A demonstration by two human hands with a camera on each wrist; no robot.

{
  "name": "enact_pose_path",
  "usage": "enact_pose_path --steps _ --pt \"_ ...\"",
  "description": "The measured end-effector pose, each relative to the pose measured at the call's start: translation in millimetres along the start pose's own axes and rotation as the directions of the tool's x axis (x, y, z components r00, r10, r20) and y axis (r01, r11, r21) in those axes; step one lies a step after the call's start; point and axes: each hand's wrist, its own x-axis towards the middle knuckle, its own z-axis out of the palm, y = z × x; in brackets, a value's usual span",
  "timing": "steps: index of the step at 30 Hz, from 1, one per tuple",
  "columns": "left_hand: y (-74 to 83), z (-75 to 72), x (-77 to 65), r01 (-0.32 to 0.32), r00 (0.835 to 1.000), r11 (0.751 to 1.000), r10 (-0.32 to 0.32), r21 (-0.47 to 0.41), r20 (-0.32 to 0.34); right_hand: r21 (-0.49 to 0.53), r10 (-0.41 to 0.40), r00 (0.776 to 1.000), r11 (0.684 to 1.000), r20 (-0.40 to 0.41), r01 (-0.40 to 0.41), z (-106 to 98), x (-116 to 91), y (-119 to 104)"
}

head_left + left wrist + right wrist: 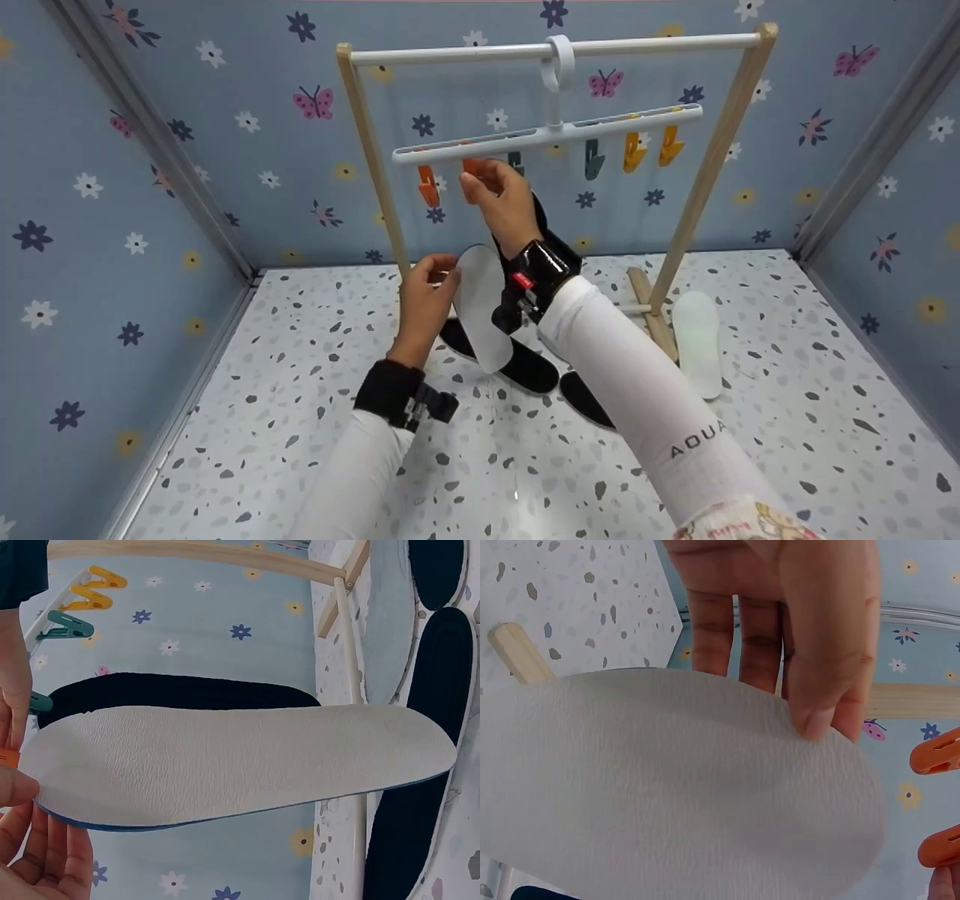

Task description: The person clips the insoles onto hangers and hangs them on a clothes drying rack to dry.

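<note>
My left hand pinches a white insole at the edge near its upper end, thumb on the white face. The insole hangs down below the hanger; a thin blue edge shows in the left wrist view. Higher up, my right hand pinches an orange clothespin on the hanger, above the insole's top end. A second orange clothespin hangs to its left. Behind the white insole, a black insole hangs near a green clothespin, partly hidden by my right hand in the head view.
The hanger hooks over the white bar of a wooden-legged rack. Another green clothespin and two yellow clothespins hang farther right. On the speckled surface lie black insoles and a pale insole by the rack's right foot.
</note>
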Motion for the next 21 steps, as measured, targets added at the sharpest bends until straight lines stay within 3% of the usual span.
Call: enact_pose_path --steps 7,21 --pt "5.5 4.5 8.9 -0.008 1.000 1.000 0.008 -0.002 0.017 -0.018 -0.010 1.000 1.000 0.000 0.010 0 0 -2" --pt "9.9 7.3 16.4 -0.019 1.000 1.000 0.019 -0.019 -0.014 -0.013 0.012 1.000 1.000 0.002 -0.012 -1 -1 -4"
